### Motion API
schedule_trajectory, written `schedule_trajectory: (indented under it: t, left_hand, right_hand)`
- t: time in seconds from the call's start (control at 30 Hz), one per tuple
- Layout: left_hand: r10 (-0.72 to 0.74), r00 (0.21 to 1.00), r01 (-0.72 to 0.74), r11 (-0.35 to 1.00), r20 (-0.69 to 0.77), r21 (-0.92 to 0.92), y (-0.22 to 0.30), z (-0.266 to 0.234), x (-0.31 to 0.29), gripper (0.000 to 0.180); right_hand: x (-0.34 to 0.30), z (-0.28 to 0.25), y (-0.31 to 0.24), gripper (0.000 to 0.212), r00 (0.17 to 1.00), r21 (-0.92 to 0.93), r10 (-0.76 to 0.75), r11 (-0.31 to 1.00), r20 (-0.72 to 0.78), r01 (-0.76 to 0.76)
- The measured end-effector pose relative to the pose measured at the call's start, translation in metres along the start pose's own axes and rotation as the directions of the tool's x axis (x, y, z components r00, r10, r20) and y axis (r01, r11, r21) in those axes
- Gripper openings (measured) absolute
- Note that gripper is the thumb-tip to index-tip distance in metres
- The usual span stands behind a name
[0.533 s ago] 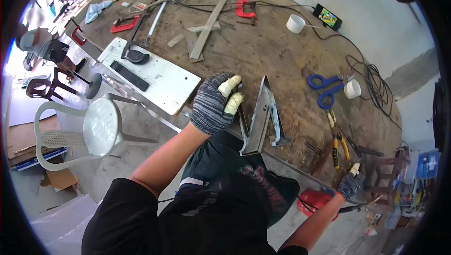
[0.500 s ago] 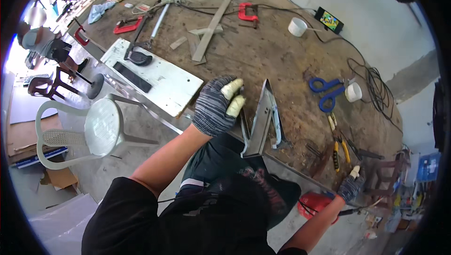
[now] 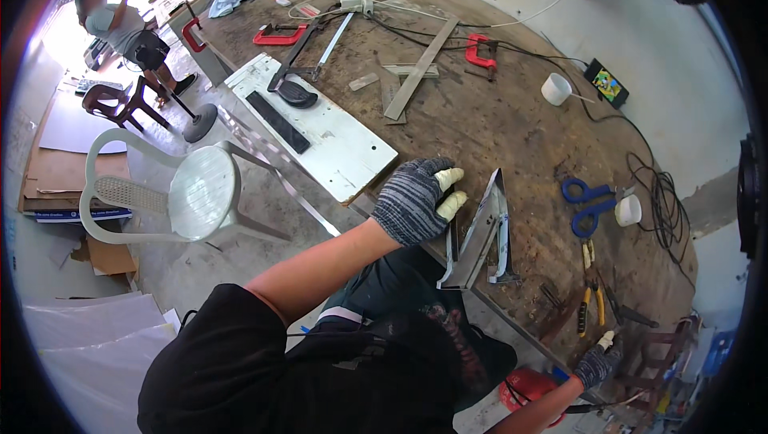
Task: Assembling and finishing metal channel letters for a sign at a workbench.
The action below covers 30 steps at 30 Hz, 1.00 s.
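While the workbench supports the angled metal bracket at its near edge, the left hand, gloved and curled, is just beside the bracket; the right hand is near the yellow-handled pliers. Whether either grips anything cannot be determined.

Striped grey gloves, cream fingertips

The frame, angular and of grey metal, is resting at the tabletop's near edge, its narrow tip pointing away from the person.
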<state>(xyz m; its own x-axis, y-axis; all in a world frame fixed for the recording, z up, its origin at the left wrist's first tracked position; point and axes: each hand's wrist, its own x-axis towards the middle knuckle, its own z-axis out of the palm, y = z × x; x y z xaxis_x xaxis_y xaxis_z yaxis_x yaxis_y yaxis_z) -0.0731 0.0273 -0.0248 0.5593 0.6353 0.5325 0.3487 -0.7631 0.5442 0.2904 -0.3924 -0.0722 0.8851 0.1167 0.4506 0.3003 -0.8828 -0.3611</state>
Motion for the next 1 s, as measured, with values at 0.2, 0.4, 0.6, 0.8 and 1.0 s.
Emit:
schedule_trajectory:
  t: [0.2, 0.4, 0.6, 0.8, 1.0]
  left_hand:
    - [-0.009, 1.000, 0.009, 1.000, 0.026, 0.009, -0.001, 0.000, 0.000, 0.035]
    - [-0.011, 1.000, 0.011, 1.000, 0.008, 0.012, 0.000, 0.001, 0.001, 0.034]
    - [-0.031, 0.999, 0.031, 1.000, 0.017, 0.000, 0.003, 0.001, 0.001, 0.032]
    - [-0.014, 1.000, 0.014, 1.000, 0.012, 0.008, 0.002, 0.001, 0.002, 0.032]
    - [0.075, 0.994, -0.073, 0.997, -0.076, 0.035, 0.000, 0.008, 0.001, 0.028]
  right_hand:
    - [0.000, -0.001, -0.001, 0.055, 1.000, 0.005, -0.022, 1.000, 0.006, 0.022]
    - [-0.003, -0.003, -0.004, 0.055, 1.000, 0.020, -0.014, 1.000, 0.005, 0.014]
    - [-0.005, -0.009, -0.011, 0.051, 0.998, -0.050, -0.063, 0.997, 0.000, 0.063]
    - [-0.006, -0.008, -0.015, 0.052, 0.998, -0.005, -0.060, 0.998, -0.035, 0.060]
    - [-0.004, -0.007, -0.011, 0.046, 0.999, 0.075, -0.033, 0.997, 0.000, 0.032]
